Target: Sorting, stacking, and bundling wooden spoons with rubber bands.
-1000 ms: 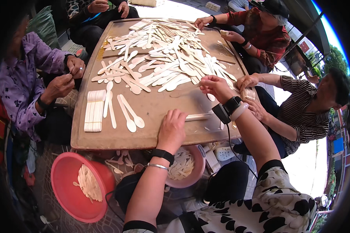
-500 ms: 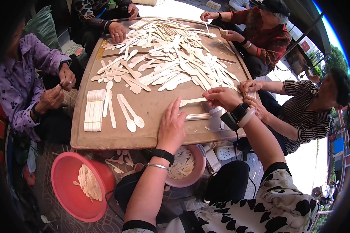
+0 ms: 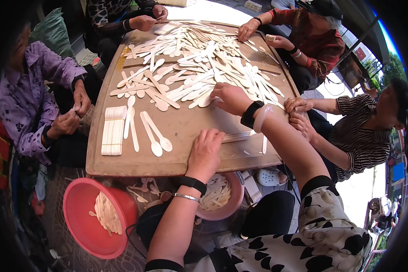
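Curled round the end of a low stack of wooden spoons (image 3: 239, 136) near the table's front edge is my left hand (image 3: 206, 152); its fingertips cover that end. My right hand (image 3: 233, 99) reaches over to the near edge of a big loose pile of wooden spoons (image 3: 190, 84). Its fingers are bent and pinch at a pale spoon bowl (image 3: 204, 100), partly hidden by the fingers. To the left lie two single wooden spoons (image 3: 157, 134), two more side by side, and a tidy banded bundle of flat sticks or handles (image 3: 114, 131).
The brown tabletop (image 3: 177, 158) has a raised rim. Below it stand a red basin (image 3: 75, 217) and a pink basin (image 3: 233, 199), both with wooden pieces. Co-workers sit left, far and right; one person's hands (image 3: 301, 115) rest at the table's right edge.
My right hand has moved away from my left, up to the pile; the spoon held between them is gone from there. At the far left, a co-worker's hand has lifted off the table.
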### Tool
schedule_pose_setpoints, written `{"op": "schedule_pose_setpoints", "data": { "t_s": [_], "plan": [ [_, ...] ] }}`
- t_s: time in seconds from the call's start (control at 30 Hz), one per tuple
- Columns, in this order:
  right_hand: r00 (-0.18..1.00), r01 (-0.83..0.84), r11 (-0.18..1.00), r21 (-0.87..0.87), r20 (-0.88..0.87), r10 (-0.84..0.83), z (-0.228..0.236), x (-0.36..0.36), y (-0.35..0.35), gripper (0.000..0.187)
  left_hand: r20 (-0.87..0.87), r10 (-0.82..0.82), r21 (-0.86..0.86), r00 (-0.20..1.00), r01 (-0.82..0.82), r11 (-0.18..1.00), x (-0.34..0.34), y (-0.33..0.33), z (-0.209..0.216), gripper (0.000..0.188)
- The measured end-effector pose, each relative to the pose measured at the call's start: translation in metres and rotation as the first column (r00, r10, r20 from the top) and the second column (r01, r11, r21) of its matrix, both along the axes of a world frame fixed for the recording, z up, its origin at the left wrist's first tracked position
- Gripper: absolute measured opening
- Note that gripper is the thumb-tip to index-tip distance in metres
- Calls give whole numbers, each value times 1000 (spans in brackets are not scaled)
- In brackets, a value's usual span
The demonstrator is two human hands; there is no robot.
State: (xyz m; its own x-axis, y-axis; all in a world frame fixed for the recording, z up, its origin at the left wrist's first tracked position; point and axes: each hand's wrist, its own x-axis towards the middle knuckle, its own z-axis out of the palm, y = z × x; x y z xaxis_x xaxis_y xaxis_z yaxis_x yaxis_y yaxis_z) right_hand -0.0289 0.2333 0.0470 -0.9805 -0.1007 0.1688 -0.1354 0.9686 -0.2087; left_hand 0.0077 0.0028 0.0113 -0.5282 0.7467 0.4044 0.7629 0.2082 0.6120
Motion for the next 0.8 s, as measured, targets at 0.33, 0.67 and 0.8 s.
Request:
{"op": "schedule_pose_setpoints", "data": {
  "t_s": [0.33, 0.67, 0.8],
  "plan": [
    [958, 22, 997, 68, 283, -41, 2, -13, -12, 15, 26, 42, 46, 999, -43, 998, -2, -2, -5, 28],
    [968, 187, 828, -528, 242, -64, -18, 41, -14, 18, -42, 116, -48, 992, -118, 992, 8, -4, 6, 22],
    [913, 337, 513, -790, 406, 25, -16, 53, -14, 22, -98, 107, -26, 989, -110, 994, 5, -8, 9, 18]
  ]
}}
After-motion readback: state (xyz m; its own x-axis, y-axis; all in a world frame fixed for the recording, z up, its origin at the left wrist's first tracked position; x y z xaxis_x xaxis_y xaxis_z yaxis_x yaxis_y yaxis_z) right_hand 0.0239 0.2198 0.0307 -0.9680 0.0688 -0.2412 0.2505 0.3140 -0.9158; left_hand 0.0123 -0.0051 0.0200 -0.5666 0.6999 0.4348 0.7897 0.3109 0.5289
